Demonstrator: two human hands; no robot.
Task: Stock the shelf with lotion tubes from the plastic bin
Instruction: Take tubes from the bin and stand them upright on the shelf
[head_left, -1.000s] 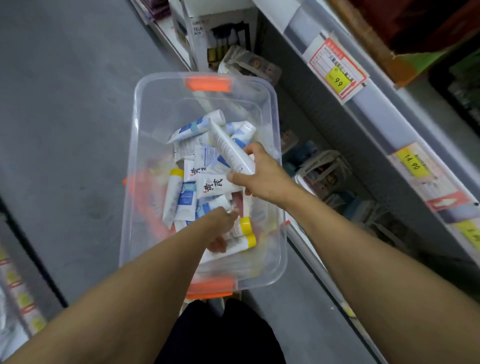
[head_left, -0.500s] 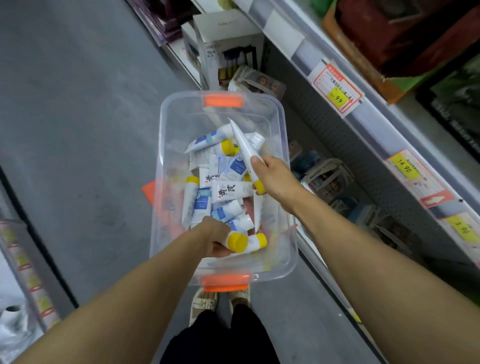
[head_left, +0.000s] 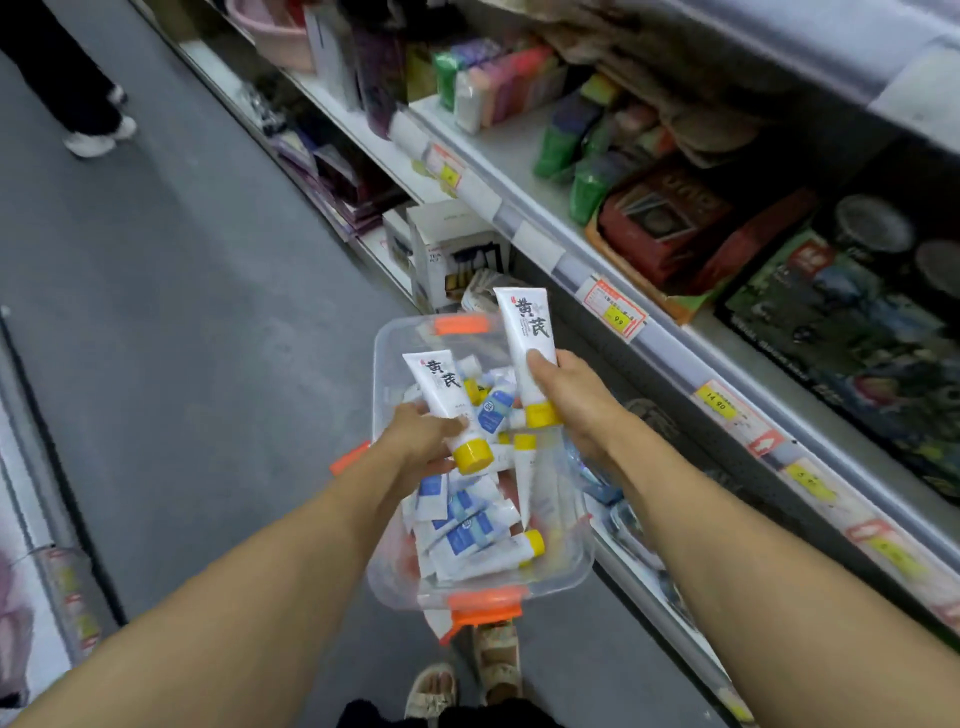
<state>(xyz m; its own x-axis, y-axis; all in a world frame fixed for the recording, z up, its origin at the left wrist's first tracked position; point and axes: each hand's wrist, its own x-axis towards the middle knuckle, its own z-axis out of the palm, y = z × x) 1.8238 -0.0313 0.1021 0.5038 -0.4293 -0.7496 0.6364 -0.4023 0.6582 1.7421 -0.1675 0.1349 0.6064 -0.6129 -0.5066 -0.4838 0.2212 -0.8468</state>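
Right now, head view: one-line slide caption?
Each hand, left hand and right hand, holds a yellow-capped lotion tube above the clear plastic bin beside store shelf.

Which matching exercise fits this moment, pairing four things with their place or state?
Column 1:
1. left hand
2. right hand
3. plastic bin
4. price tag marked 99

Column 2:
A. on the shelf edge
B. holds the higher yellow-capped tube
C. on the floor, with tubes inside
D. holds the lower yellow-capped tube

Pairs: 1-D, 2-B, 3-C, 4-A
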